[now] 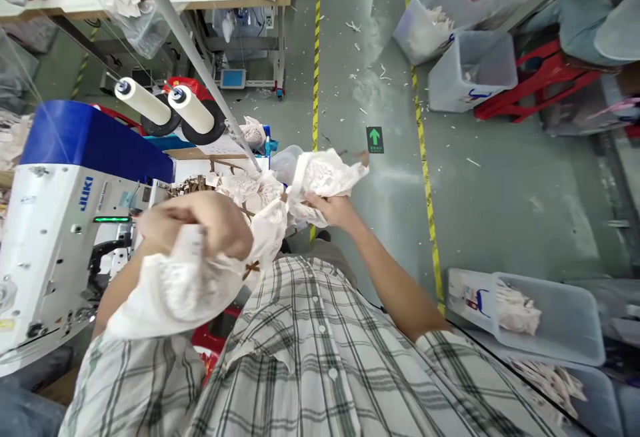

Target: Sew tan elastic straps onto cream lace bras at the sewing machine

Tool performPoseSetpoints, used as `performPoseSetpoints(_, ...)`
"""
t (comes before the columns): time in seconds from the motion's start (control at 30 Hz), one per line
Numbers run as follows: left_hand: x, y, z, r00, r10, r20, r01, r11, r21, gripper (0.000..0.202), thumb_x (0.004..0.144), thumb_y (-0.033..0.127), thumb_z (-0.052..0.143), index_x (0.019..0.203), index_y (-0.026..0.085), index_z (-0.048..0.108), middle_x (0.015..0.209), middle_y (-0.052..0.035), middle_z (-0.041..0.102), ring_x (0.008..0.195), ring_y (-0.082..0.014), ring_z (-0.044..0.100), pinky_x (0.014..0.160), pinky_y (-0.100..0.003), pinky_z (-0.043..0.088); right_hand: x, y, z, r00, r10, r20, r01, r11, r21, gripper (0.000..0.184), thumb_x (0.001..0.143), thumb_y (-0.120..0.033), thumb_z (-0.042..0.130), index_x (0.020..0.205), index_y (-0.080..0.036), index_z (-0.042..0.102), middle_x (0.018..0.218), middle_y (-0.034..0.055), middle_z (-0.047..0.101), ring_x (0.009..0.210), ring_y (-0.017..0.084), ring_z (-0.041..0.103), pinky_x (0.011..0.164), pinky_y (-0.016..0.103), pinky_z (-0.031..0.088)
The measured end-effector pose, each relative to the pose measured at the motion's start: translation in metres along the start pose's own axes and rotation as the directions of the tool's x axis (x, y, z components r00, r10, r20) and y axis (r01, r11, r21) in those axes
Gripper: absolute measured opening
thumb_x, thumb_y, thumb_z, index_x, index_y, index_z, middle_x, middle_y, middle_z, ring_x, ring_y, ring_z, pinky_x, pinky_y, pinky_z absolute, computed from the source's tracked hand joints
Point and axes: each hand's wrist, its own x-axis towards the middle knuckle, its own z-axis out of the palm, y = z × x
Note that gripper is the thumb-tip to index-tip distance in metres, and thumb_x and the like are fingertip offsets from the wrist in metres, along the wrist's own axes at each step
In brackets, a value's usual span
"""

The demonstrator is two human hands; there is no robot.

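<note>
My left hand [197, 220] is closed on a bundle of white lace fabric pieces [175, 283] that hangs below it, close to my chest; a small brown bow shows on one piece. My right hand [333, 209] is raised further out and grips another white lace piece [325, 175] by its lower edge. More white lace pieces [250, 190] bridge the gap between the two hands. Both hands are over my lap, to the right of the sewing machine.
A white and blue JUKI sewing machine [55, 223] stands at left with two thread spools [143, 102] behind it. Clear plastic bins [550, 320] with fabric pieces sit on the floor at right and far right [470, 67]. Yellow-black floor tape [316, 57] marks an aisle.
</note>
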Motion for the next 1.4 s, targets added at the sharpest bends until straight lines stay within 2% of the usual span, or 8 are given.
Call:
performPoseSetpoints(0.13, 0.026, 0.060, 0.054, 0.725, 0.009, 0.689, 0.062, 0.995, -0.077, 0.046, 0.042, 0.064, 0.084, 0.048, 0.027, 0.058, 0.046, -0.0034, 0.055, 0.041, -0.0206, 0.056, 0.040, -0.036, 0.052, 0.000, -0.023, 0.032, 0.978, -0.069, 0.198, 0.098, 0.985, -0.139, 0.057, 0.078, -0.041, 0.076, 0.131, -0.024, 0.064, 0.125, 0.0003, 0.072, 0.140, 0.024, 0.050, 0.125, 0.045, 0.027)
performPoseSetpoints(0.27, 0.040, 0.069, 0.070, 0.377, -0.003, 0.926, 0.147, 0.987, -0.056, 0.028, 0.066, 0.038, 0.073, 0.047, 0.025, 0.057, 0.044, -0.0021, 0.051, 0.041, -0.0171, 0.048, 0.040, -0.032, 0.046, -0.024, -0.015, 0.042, 0.807, 0.144, 0.573, -0.084, 0.988, -0.130, 0.052, 0.067, -0.045, 0.083, 0.110, -0.016, 0.074, 0.106, 0.0043, 0.077, 0.118, 0.031, 0.064, 0.111, 0.050, 0.045)
performPoseSetpoints(0.53, 0.068, -0.030, 0.095, 0.822, -0.079, 0.564, 0.260, 0.933, -0.248, 0.019, 0.071, 0.028, 0.055, 0.054, 0.021, 0.051, 0.051, 0.0016, 0.041, 0.044, -0.0098, 0.033, 0.041, -0.026, 0.029, -0.080, 0.014, 0.011, 0.515, 0.113, 0.850, -0.250, 0.968, 0.023, 0.062, 0.047, -0.050, 0.091, 0.099, -0.020, 0.077, 0.095, 0.0045, 0.079, 0.111, 0.028, 0.069, 0.107, 0.041, 0.050)
performPoseSetpoints(0.73, 0.082, -0.067, 0.112, 0.989, -0.148, 0.016, 0.149, 0.978, -0.143, 0.013, 0.080, 0.027, 0.063, 0.091, 0.020, 0.062, 0.089, -0.0041, 0.067, 0.085, -0.0171, 0.062, 0.077, -0.027, 0.050, -0.089, 0.030, -0.004, 0.826, 0.304, 0.475, -0.464, 0.845, 0.266, 0.069, 0.053, -0.040, 0.094, 0.116, -0.022, 0.071, 0.116, 0.0082, 0.076, 0.117, 0.030, 0.068, 0.104, 0.046, 0.054)
performPoseSetpoints(0.87, 0.050, -0.093, 0.119, 0.826, -0.123, -0.550, 0.095, 0.992, -0.079, 0.020, 0.097, 0.033, 0.044, 0.098, 0.020, 0.058, 0.102, -0.0076, 0.067, 0.100, -0.0204, 0.062, 0.091, -0.034, 0.049, -0.083, 0.042, -0.005, 0.938, 0.348, 0.002, -0.324, 0.873, 0.364, 0.065, 0.069, -0.042, 0.086, 0.129, -0.029, 0.064, 0.133, 0.0033, 0.068, 0.133, 0.027, 0.057, 0.110, 0.045, 0.051)
performPoseSetpoints(0.97, 0.022, -0.109, 0.157, 0.991, -0.003, -0.133, -0.001, 1.000, -0.028, 0.029, 0.096, 0.042, 0.052, 0.111, 0.020, 0.061, 0.109, -0.0079, 0.070, 0.102, -0.0232, 0.066, 0.091, -0.035, 0.052, -0.076, 0.048, -0.001, 0.938, 0.318, -0.140, -0.270, 0.920, 0.283, 0.057, 0.076, -0.043, 0.080, 0.128, -0.026, 0.065, 0.136, 0.0026, 0.066, 0.141, 0.025, 0.049, 0.116, 0.042, 0.045)
performPoseSetpoints(1.2, 0.010, -0.104, 0.200, 0.995, -0.031, -0.095, 0.062, 0.940, 0.337, 0.039, 0.098, 0.033, 0.047, 0.133, 0.019, 0.056, 0.118, -0.0163, 0.066, 0.103, -0.0296, 0.068, 0.086, -0.039, 0.055, -0.056, 0.051, -0.010, 0.898, 0.418, -0.135, -0.299, 0.807, 0.509, 0.055, 0.069, -0.048, 0.083, 0.116, -0.025, 0.067, 0.126, 0.0009, 0.072, 0.127, 0.025, 0.062, 0.111, 0.040, 0.050)
performPoseSetpoints(1.4, 0.020, -0.088, 0.185, 0.964, 0.239, 0.113, -0.220, 0.962, -0.160, 0.048, 0.101, 0.037, 0.048, 0.146, 0.021, 0.048, 0.145, -0.0112, 0.057, 0.136, -0.0267, 0.053, 0.116, -0.041, 0.039, -0.057, 0.062, -0.024, 0.867, 0.480, 0.135, -0.461, 0.670, 0.582, 0.072, 0.053, -0.072, 0.080, 0.106, -0.025, 0.070, 0.112, 0.0046, 0.077, 0.117, 0.029, 0.067, 0.104, 0.043, 0.053)
